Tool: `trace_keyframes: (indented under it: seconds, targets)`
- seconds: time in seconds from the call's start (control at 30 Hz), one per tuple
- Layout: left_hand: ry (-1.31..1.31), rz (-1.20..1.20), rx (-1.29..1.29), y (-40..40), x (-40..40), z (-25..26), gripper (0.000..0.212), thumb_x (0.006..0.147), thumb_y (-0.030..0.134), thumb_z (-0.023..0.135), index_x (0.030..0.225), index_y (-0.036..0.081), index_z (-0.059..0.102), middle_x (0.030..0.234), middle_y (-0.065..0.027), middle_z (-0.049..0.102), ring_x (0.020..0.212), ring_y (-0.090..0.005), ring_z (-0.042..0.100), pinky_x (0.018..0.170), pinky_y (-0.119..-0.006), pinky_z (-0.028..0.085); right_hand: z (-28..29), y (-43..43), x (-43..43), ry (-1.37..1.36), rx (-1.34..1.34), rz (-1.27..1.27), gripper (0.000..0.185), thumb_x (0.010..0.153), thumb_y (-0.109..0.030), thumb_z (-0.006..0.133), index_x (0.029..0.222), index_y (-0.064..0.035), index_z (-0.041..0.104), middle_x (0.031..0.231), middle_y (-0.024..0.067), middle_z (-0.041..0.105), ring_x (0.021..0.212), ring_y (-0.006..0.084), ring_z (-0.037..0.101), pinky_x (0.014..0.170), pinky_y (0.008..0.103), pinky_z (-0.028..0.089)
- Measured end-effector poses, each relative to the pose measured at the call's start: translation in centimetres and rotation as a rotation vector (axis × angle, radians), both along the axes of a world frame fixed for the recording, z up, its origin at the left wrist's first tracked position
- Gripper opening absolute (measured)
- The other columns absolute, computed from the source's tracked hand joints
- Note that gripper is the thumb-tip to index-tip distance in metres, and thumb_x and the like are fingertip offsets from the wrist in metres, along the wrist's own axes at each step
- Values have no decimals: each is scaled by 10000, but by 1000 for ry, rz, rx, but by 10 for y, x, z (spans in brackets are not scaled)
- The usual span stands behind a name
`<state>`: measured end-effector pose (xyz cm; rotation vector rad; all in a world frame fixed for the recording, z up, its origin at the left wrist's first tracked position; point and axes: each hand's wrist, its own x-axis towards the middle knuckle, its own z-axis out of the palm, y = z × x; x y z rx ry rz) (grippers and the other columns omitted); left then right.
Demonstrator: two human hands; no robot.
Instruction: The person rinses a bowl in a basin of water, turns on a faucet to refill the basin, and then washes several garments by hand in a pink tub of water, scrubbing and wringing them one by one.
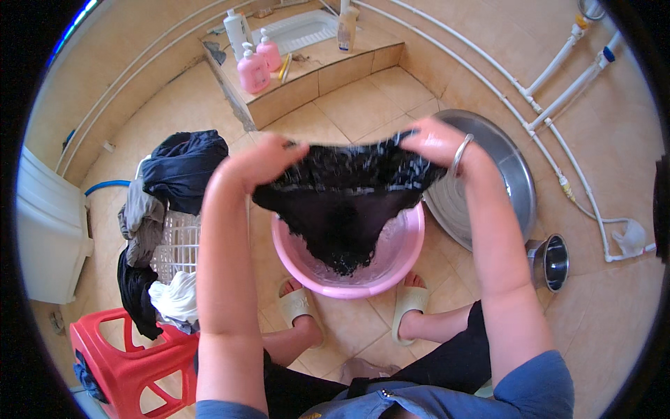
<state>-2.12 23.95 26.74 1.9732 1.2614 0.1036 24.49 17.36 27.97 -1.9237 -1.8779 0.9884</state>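
A wet black garment [340, 204] hangs stretched between my two hands above a pink plastic basin [348, 290]. My left hand [272, 160] grips its upper left corner, and my right hand [432, 141], below a silver bangle [460, 154], grips the upper right. The cloth is blurred along its top edge. Its lower end hangs down into the basin, where water shows around it; whether it touches the water I cannot tell. The basin stands on the tiled floor between my slippered feet.
Left, a white plastic basket [178, 241] bears dark, grey and white clothes beside a red plastic stool [131, 361]. A large metal basin [502, 183] leans at right near a small steel pot [555, 262]. Pink pump bottles [254, 73] stand on the tiled step [293, 97] by a squat toilet [298, 31].
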Motion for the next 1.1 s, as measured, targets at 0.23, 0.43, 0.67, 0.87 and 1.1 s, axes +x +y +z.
trace_keyframes:
  seconds: [0.23,0.43,0.67,0.87,1.1]
  targets:
    - [-473,242,156,-20,-20,148,429,760,377,518,855,-39,562,772,-107,588,686,-162,561,635,-283,440,136,7,-2,502,418,-191,143,720,-110,531,777,21,543,646,60,577,542,121,564,505,239,473]
    - [-706,310,233,-30,-21,169,402,763,359,528,874,-26,549,714,-77,592,622,-141,580,594,-258,471,138,20,12,671,677,-146,131,755,-92,512,814,16,554,671,52,580,574,125,571,526,243,477]
    - [-268,412,139,-40,17,9,407,732,347,541,879,-32,561,721,-122,585,665,-188,555,607,-312,434,-37,9,17,469,91,-75,180,690,-21,503,855,-25,573,739,1,568,688,85,518,647,224,428]
    - [-589,700,-505,-76,72,-146,399,741,158,532,1087,-8,423,874,-119,538,720,-202,531,530,-280,439,-228,-26,45,426,-171,-346,421,585,-84,545,1002,-31,524,926,85,552,839,156,515,743,256,410]
    - [-818,382,-1143,-147,107,-269,370,770,54,467,1126,91,371,929,-28,473,810,-129,478,670,-299,444,-296,-62,-38,-21,-187,-515,755,668,-434,570,1244,-69,245,1173,248,373,1100,335,364,927,354,279]
